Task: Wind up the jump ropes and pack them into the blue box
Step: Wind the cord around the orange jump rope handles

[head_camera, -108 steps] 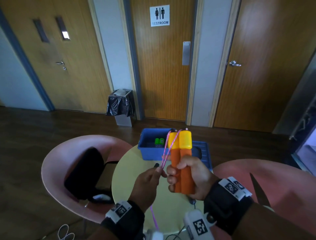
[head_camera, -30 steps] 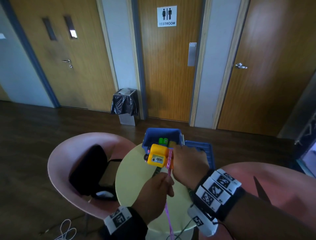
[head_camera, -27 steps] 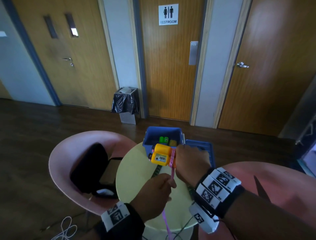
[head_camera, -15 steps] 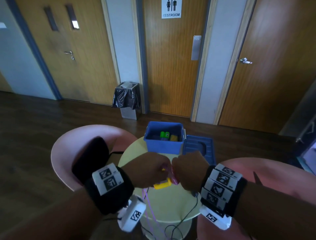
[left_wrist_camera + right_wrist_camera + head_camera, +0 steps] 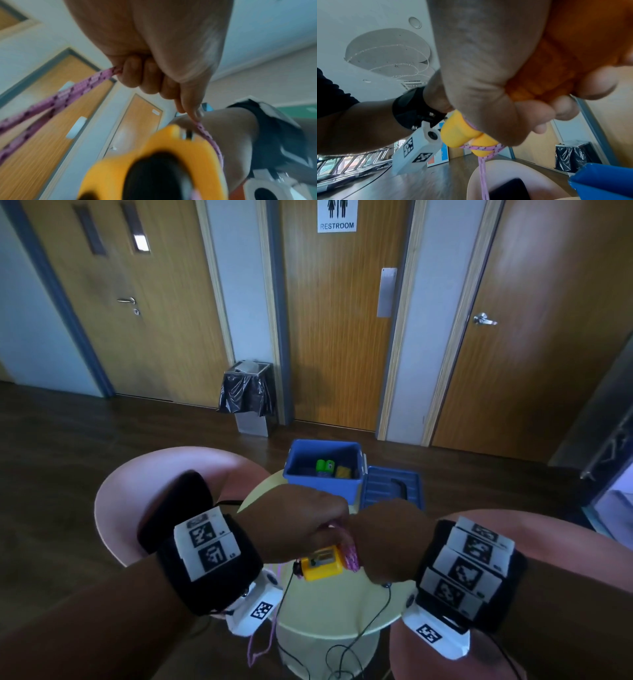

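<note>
Winding is the step in hand — right hand [image 5: 387, 539] grips the orange-and-yellow plastic handles [image 5: 322, 562], left hand [image 5: 301, 525] pinches the pink braided cord [image 5: 85, 83] above the round pale-yellow surface [image 5: 342, 607]. Next: another wrap, cord taut, then the open blue plastic box [image 5: 322, 486].

I see my left hand [image 5: 154, 56] with fingers [image 5: 147, 79] curled around the pink rope [image 5: 65, 97]. A strand runs from the fingertip past the blurred yellow handle [image 5: 154, 162]. Wooden doors [image 5: 42, 135] stand behind.

Dim indoor light, wide-angle edge bending, blurred wrist views
</note>
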{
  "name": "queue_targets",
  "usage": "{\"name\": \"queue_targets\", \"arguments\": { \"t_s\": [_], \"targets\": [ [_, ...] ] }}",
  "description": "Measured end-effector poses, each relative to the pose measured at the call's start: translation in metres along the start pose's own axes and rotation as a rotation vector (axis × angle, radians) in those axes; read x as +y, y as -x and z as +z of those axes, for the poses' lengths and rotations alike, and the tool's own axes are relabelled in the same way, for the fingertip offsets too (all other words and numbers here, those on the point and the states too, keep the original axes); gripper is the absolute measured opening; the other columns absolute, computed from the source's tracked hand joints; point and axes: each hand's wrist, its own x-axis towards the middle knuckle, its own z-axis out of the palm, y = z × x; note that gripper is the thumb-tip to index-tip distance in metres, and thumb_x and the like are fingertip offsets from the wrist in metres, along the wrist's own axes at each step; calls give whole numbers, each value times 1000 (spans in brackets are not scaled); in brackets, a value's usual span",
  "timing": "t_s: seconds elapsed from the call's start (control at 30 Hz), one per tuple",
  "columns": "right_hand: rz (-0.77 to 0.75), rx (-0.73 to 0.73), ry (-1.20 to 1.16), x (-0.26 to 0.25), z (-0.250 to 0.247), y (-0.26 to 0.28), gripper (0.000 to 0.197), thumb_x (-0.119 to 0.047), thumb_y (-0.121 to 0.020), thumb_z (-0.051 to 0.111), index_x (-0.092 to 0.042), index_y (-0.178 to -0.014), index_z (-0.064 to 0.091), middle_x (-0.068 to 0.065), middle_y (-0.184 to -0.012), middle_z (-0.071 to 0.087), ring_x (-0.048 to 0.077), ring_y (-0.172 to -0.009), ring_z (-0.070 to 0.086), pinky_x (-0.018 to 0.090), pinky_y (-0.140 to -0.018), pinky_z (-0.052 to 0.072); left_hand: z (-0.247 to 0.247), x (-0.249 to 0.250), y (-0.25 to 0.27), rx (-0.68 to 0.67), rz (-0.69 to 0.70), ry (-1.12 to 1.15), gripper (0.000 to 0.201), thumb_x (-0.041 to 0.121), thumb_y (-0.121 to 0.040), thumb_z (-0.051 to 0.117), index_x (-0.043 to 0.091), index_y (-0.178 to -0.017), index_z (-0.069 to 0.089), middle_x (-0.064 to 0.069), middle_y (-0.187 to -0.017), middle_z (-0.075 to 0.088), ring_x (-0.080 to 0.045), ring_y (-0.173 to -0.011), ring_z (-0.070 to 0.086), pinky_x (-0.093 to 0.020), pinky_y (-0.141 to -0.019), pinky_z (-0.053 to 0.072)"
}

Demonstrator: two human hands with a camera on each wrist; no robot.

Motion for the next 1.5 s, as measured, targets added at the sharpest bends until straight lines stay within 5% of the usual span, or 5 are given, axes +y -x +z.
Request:
{"name": "queue_targets", "arguments": {
  "t_s": [0.67,0.77,1.13,1.33,1.5],
  "targets": [
    [-38,-352,-289,-15,-2,4,24,-26,-90,66,-9,-76,56,4,-72,53,23,-74,52,30,-67,40,-17,13,1,270,300,-289,37,49,-90,60,18,-71,66,0,-65,62,-22,-57,58,-32,-49,44],
    [-69,-340,-323,-13,-4,11,25,-25,-90,65,-2,-99,65,7,-84,57,22,-73,52,28,-65,42,-11,7,4,180,182,-195,38,57,-91,55,23,-76,61,5,-64,59,-16,-62,56,-31,-52,40],
    [-116,245,-194,-14,16,17,18,-30,-81,59,-22,-95,52,-3,-84,60,25,-74,62,35,-71,54,3,-11,16,-166,-386,517,27,54,-81,65,27,-84,66,5,-87,69,-6,-81,64,-26,-75,53],
    [-74,444,-78,-12,27,9,19,-36,-72,63,-24,-83,53,-5,-69,53,20,-56,54,34,-60,48,7,-6,17,-168,-574,839,18,42,-92,60,31,-78,59,7,-70,60,-11,-55,62,-32,-48,51],
    [-58,424,-134,-11,37,-2,23,-33,-73,61,-23,-90,50,-4,-77,52,21,-64,53,36,-63,48,15,-10,14,-118,-636,833,24,42,-93,62,27,-75,57,8,-68,57,-9,-58,57,-32,-58,48]
  ]
}}
